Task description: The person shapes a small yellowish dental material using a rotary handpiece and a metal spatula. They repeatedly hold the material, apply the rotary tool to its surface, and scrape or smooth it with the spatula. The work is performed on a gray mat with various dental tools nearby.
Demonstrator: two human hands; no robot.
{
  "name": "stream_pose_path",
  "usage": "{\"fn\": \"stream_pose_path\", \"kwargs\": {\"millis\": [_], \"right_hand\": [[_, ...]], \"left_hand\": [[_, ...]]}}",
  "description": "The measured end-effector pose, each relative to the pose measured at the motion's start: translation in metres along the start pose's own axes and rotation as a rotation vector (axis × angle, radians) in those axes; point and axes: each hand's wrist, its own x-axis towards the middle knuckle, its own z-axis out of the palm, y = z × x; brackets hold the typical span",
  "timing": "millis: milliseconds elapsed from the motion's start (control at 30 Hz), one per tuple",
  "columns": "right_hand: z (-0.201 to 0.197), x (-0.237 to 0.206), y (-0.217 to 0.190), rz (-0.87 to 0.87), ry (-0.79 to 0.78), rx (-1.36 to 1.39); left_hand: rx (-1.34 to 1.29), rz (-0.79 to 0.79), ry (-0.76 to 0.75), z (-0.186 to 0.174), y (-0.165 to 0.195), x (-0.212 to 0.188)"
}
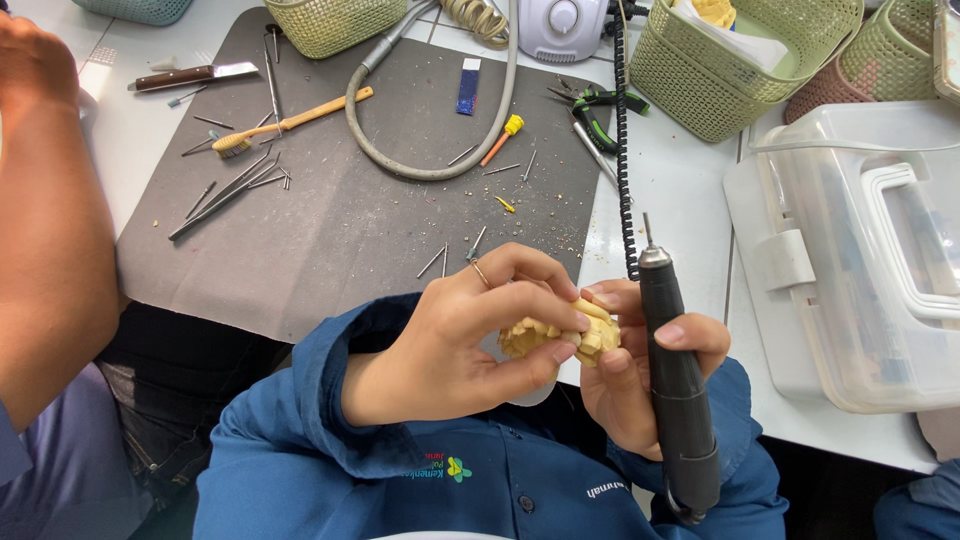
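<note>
Just one view here, a head-worn camera looking steeply down at the wearer's own lap and hands, really close in. It faces forward over the grey mat (330,230) toward the baskets at the table's far edge (top of frame).

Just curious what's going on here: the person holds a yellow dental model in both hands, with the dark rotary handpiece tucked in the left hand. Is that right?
Not quite. The head view shows the dark rotary handpiece tucked in the right hand, not the left. Both the left hand and the right do hold the yellow dental model.
</note>
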Motion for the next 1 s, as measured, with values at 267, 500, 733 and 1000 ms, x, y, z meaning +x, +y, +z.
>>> {"fn": "stream_pose_path", "kwargs": {"millis": [267, 500, 733, 1000], "right_hand": [[-0.002, -0.006, 0.008, -0.216, 0.028, -0.159], [-0.005, -0.021, 0.001, -0.261, 0.0, -0.117], [-0.016, -0.024, -0.013, -0.231, -0.107, -0.16], [-0.016, -0.033, 0.014, -0.306, -0.074, -0.1]], "left_hand": [[0.058, 0.08, 0.014, 0.0, -0.003, -0.003], [0.172, 0.4, 0.01, 0.0, -0.007, -0.006], [0.289, 0.54, 0.081, 0.006, -0.011, -0.006], [0.329, 0.614, 0.112, 0.002, -0.019, -0.007]]}}
